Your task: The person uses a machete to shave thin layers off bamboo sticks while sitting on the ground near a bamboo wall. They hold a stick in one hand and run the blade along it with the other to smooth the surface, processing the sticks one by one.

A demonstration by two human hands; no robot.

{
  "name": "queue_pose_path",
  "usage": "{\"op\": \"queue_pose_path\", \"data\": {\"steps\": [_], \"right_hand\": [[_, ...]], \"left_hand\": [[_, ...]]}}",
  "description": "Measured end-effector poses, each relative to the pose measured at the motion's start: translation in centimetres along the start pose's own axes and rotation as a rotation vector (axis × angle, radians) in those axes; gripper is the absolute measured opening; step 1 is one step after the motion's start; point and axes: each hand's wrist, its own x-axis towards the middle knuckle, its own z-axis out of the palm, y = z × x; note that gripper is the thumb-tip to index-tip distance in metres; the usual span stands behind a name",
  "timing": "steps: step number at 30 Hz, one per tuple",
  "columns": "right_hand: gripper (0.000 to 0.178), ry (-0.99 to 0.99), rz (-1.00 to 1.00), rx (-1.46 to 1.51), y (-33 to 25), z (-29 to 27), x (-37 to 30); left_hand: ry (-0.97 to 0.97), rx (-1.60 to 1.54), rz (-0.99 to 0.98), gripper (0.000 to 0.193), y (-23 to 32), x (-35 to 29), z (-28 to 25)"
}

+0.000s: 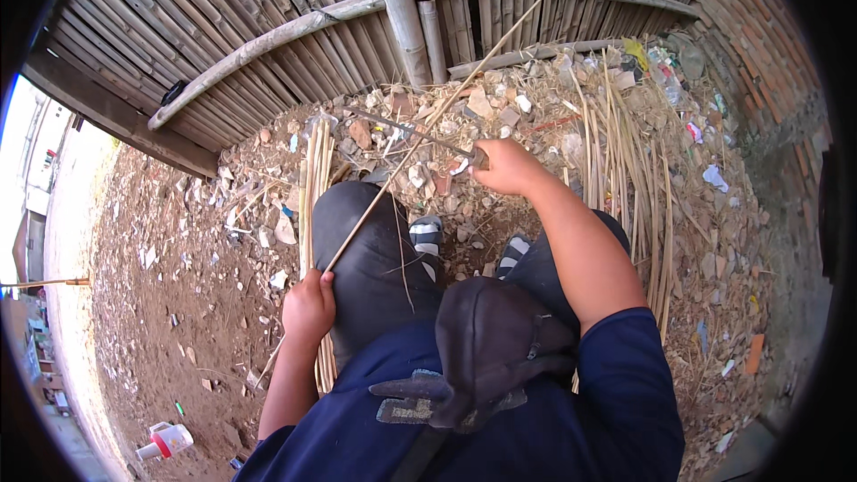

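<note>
My left hand (308,308) is closed around a long thin bamboo strip (361,224) beside my left knee. The strip slants up and to the right, its far end reaching toward the bamboo wall, while a short end sticks out below the hand. In front of my right knee, my right hand (507,167) grips the handle of a long knife with a narrow dark blade (384,121). That blade points left and crosses the strip; whether they touch I cannot tell. A bundle of split strips (314,170) lies by my left leg, and a larger bundle (616,147) by my right.
A bamboo slat wall (268,0) with thick poles stands ahead, and a brick wall (759,45) rises on the right. Stones, rubble and litter cover the dirt ground (170,303). A white and red plastic jug (170,440) lies at the lower left.
</note>
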Motion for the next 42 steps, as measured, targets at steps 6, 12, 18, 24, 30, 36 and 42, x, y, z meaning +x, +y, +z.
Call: {"op": "queue_pose_path", "data": {"steps": [6, 12, 18, 24, 30, 36, 42], "right_hand": [[0.032, 0.018, -0.04, -0.121, -2.5, 0.6, -1.6], [0.028, 0.053, 0.008, -0.014, -0.4, 0.6, -0.2], [0.032, 0.085, 0.143, -0.077, -0.2, -0.8, -0.5], [0.023, -0.077, -0.152, -0.24, -2.6, -0.3, -2.1], [0.029, 0.156, 0.01, -0.029, -0.1, -0.6, -0.2], [0.027, -0.074, -0.184, -0.328, -3.8, 0.1, -1.9], [0.026, 0.145, 0.157, 0.018, 1.8, -0.8, 0.2]], "left_hand": [[-0.065, 0.032, -0.079, 0.036, 1.2, -0.3, -1.5], [0.011, 0.007, -0.011, 0.034, -0.2, -0.2, 0.0], [-0.021, 0.041, -0.03, 0.034, 0.6, 0.0, -1.9], [-0.034, -0.04, -0.016, 0.033, -2.1, -2.1, -0.6], [-0.086, -0.024, -0.045, 0.034, -1.4, -1.4, -1.3], [-0.036, 0.102, -0.021, 0.035, -1.3, -1.7, -1.9], [0.023, 0.076, -0.007, 0.033, -2.0, -1.5, -0.2]]}}
